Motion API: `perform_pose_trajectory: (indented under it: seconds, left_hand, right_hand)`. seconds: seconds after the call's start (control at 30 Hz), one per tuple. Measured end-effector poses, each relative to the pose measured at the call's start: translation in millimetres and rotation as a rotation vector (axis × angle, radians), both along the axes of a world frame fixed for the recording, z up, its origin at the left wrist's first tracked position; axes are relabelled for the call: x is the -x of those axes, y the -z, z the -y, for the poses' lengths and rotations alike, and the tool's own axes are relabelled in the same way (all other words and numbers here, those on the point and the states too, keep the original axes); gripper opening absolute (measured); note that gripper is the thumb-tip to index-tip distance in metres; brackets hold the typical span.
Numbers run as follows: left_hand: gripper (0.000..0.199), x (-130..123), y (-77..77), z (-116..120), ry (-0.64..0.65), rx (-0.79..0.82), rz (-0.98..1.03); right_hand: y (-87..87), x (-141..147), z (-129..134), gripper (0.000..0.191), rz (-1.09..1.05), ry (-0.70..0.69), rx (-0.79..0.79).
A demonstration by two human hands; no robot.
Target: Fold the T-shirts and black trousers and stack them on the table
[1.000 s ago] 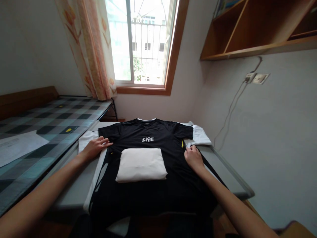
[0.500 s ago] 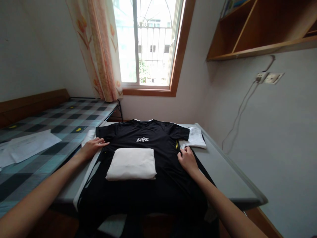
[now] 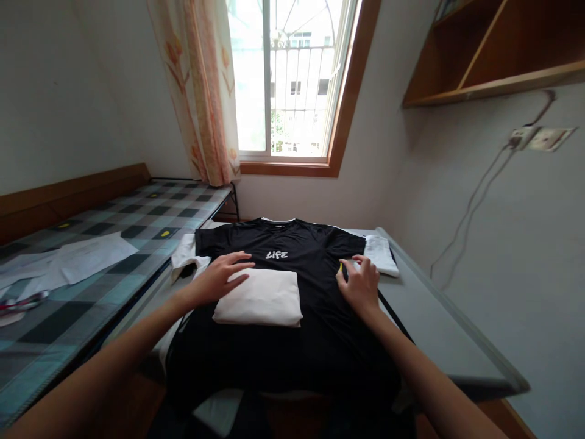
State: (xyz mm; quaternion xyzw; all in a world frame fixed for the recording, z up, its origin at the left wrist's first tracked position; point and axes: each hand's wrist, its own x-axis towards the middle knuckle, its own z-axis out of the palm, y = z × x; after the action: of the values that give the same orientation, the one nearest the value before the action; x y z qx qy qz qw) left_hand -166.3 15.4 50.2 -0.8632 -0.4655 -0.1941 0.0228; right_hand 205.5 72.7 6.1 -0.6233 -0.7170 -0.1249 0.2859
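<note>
A black T-shirt [image 3: 320, 305] with white lettering lies spread out, its collar toward the window. White cloth shows from under both of its sleeves, at the left [image 3: 183, 253] and at the right [image 3: 382, 256]. On the shirt's middle rests a folded white cloth [image 3: 262, 302]. My left hand [image 3: 223, 277] is over the upper left corner of that folded cloth, fingers spread, holding nothing. Over the shirt's right side, near a small yellow mark, is my right hand [image 3: 359, 280], its fingers apart and curved. Whether its fingertips touch the fabric is unclear.
The shirt lies on a grey-white table [image 3: 439, 329] whose right edge is near the wall. At the left is a bed [image 3: 91, 268] with a checked cover and papers [image 3: 86, 259]. A curtained window [image 3: 297, 79] is behind, and a wooden shelf [image 3: 484, 85] hangs upper right.
My left hand has moved right, from the left sleeve to the folded cloth, and its fingers have spread. The right hand's fingers have opened. The view has turned slightly left.
</note>
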Motion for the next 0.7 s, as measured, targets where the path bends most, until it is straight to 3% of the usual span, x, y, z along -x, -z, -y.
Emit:
perform_pose_trajectory:
  seconds: [0.07, 0.17, 0.23, 0.37, 0.47, 0.53, 0.63, 0.7]
  left_hand:
    - [0.042, -30.4, 2.0, 7.2, 0.078, 0.016, -0.025]
    - [0.054, -60.3, 15.8, 15.7, 0.176, 0.085, -0.114]
    - [0.059, -70.1, 28.2, 20.2, 0.199, 0.109, -0.155]
    - [0.059, -68.2, 41.7, 22.3, 0.219, 0.134, -0.169]
    - [0.046, -41.6, 36.7, 12.9, 0.1, 0.098, -0.073]
    - [0.041, -7.1, 30.6, 2.8, -0.155, -0.008, 0.031]
    - [0.042, 63.9, 26.3, -11.6, -0.556, -0.105, 0.054]
    - [0.063, 111.6, 29.9, -18.7, -0.75, 0.005, 0.018]
  right_hand:
    - [-12.5, 20.4, 0.5, 0.032, -0.014, -0.195, 0.019]
    - [-17.3, 53.2, -3.0, 0.033, -0.02, -0.572, 0.191]
    - [-9.9, 70.2, -6.8, 0.037, -0.024, -0.665, 0.259]
    - [14.1, 82.1, -12.2, 0.047, -0.006, -0.701, 0.346]
    - [24.0, 69.2, -17.1, 0.044, 0.021, -0.716, 0.328]
    - [25.3, 48.9, -23.9, 0.041, 0.037, -0.653, 0.278]
    - [24.4, 3.5, -38.8, 0.041, 0.094, -0.407, 0.208]
    - [24.7, -30.2, -48.5, 0.041, 0.145, -0.226, 0.163]
